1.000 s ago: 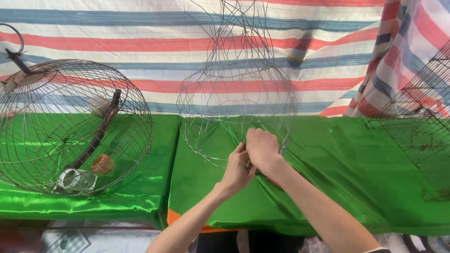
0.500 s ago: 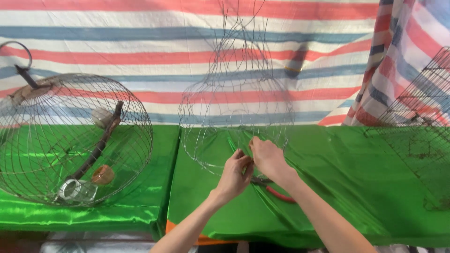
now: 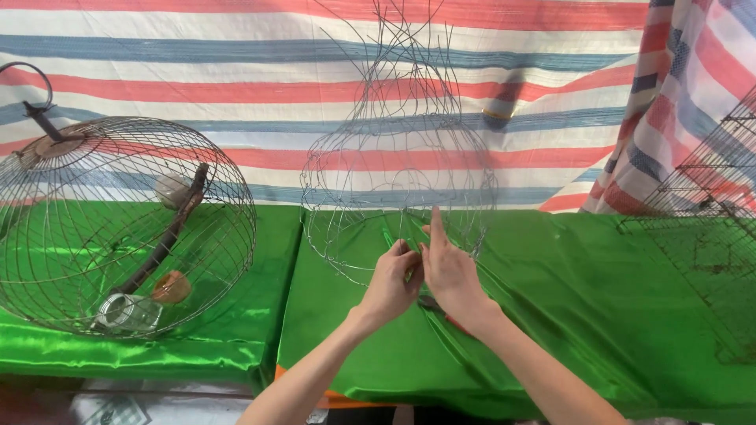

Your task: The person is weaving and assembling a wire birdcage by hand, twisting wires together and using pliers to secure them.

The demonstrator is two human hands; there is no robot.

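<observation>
Left hand (image 3: pixel 391 285): grip pinched shut on a strand of the lower rim of the unfinished wire cage frame (image 3: pixel 398 169), centre of the frame.
Right hand (image 3: pixel 450 271): palm against the same rim, forefinger raised; whether its grip closes on a wire I cannot tell.
Handling: looks light, springy and thin, easily bent out of shape; best held low at the hoop, not by the loose ends.
Look: bare grey wire, bell-shaped, open strands splaying at the top, on the green satin-covered bench (image 3: pixel 551 315).
Middle left: finished round birdcage (image 3: pixel 118 224), tilted, with perch and cups.
Far: striped tarpaulin (image 3: pixel 236 63).
</observation>
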